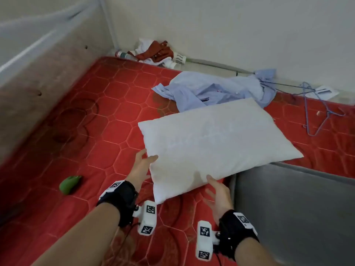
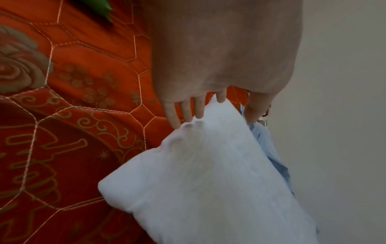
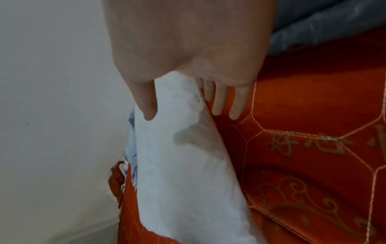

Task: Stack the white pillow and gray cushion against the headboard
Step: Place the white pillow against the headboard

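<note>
The white pillow (image 1: 215, 139) is held at its near edge over the red quilted mattress (image 1: 107, 116). My left hand (image 1: 148, 158) holds its near left side. In the left wrist view the left hand (image 2: 219, 115) has its thumb on one face of the pillow (image 2: 208, 181) and its fingers on the other. My right hand (image 1: 211, 181) pinches the near right edge. The right wrist view shows the right hand (image 3: 183, 112) with thumb on top and fingers beneath the pillow (image 3: 183, 181). The gray cushion (image 1: 288, 212) lies at the lower right, its far edge under the pillow. The headboard (image 1: 38, 89) runs along the left.
A crumpled light blue shirt (image 1: 211, 89) lies just beyond the pillow. Blue wire hangers (image 1: 315, 112) and a paper (image 1: 322, 92) sit at the far right. Red and white clothes with bottles (image 1: 153, 52) fill the far corner. A green object (image 1: 70, 184) lies left of my left arm.
</note>
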### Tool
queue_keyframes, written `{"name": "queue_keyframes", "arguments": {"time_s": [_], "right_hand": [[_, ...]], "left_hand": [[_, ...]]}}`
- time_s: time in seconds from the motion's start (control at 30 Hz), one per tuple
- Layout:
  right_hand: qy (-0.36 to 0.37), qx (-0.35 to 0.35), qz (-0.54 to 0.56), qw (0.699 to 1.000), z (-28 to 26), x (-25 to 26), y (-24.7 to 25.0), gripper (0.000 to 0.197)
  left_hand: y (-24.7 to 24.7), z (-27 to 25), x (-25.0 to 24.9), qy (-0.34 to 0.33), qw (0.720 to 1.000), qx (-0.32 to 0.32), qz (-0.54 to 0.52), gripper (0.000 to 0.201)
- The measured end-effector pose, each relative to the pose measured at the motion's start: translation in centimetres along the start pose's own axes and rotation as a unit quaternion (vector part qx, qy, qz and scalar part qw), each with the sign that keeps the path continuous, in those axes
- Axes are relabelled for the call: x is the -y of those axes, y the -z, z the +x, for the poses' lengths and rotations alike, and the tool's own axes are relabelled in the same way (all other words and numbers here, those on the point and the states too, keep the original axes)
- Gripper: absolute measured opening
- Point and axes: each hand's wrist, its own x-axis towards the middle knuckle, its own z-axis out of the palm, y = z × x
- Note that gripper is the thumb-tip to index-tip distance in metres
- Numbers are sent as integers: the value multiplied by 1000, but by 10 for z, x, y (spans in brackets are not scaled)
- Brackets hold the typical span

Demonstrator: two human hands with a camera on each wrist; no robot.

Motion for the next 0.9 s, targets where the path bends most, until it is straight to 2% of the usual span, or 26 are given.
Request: {"name": "queue_keyframes", "arguments": {"time_s": [0.1, 0.2, 0.3, 0.4, 0.5, 0.57, 0.67, 0.77, 0.9], "right_hand": [[-26, -14, 36, 999, 20, -14, -8, 83], [-28, -23, 83, 996, 39, -17, -11, 93], [-12, -29, 125, 992, 61, -14, -16, 83], [0, -36, 152, 988, 75, -10, -22, 75], [-3, -41, 130, 991, 82, -7, -21, 86], [18, -40, 114, 992, 83, -4, -18, 82], [76, -35, 81, 993, 78, 6, -16, 65], [111, -20, 64, 992, 69, 18, -17, 61], [161, 5, 31, 986, 50, 31, -31, 63]], "left_hand": [[5, 26, 14, -9, 999, -33, -20, 71], [6, 46, 24, 4, 998, -35, -44, 76], [5, 66, 28, 21, 998, -20, -49, 89], [2, 85, 31, 16, 997, 0, -78, 80], [-2, 96, 30, 7, 995, 17, -95, 77], [-3, 98, 26, 3, 994, 27, -108, 77], [-5, 93, 17, -18, 991, 72, -111, 63], [-6, 80, 9, -38, 987, 102, -120, 73], [10, 64, 4, -49, 982, 102, -154, 84]]}}
